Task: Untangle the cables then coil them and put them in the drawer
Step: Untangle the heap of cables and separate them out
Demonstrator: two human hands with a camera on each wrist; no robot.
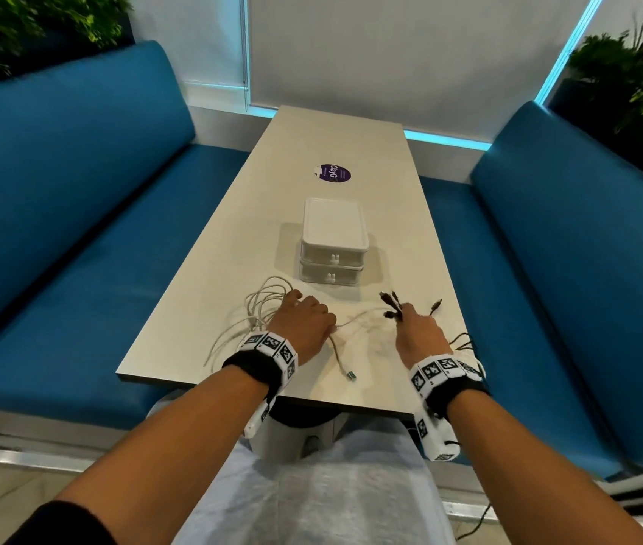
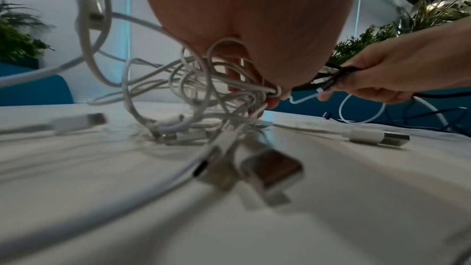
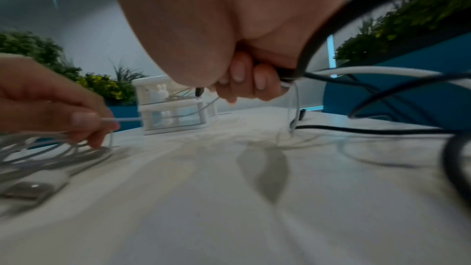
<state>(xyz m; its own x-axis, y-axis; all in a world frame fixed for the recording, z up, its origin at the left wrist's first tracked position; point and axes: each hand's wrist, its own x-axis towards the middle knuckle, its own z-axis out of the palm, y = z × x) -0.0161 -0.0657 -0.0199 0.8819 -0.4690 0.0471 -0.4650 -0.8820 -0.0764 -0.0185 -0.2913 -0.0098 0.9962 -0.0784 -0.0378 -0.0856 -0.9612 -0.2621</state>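
A tangle of white cables [image 1: 260,306] lies on the table's near left. My left hand [image 1: 306,308] rests on it, and in the left wrist view its fingers [image 2: 267,96] curl round several white strands [image 2: 203,92]. My right hand [image 1: 416,322] grips a bunch of black cables [image 3: 356,129], whose plugs [image 1: 390,304] stick up past the knuckles. One thin white strand [image 1: 355,318] runs between the two hands. The white two-drawer unit [image 1: 331,245] stands behind the hands with both drawers closed.
A white USB plug [image 1: 351,375] lies near the table's front edge [image 1: 264,391]. Black cable loops hang off the right edge [image 1: 465,342]. A purple sticker [image 1: 333,174] is on the far tabletop. Blue benches [image 1: 76,230] flank the table.
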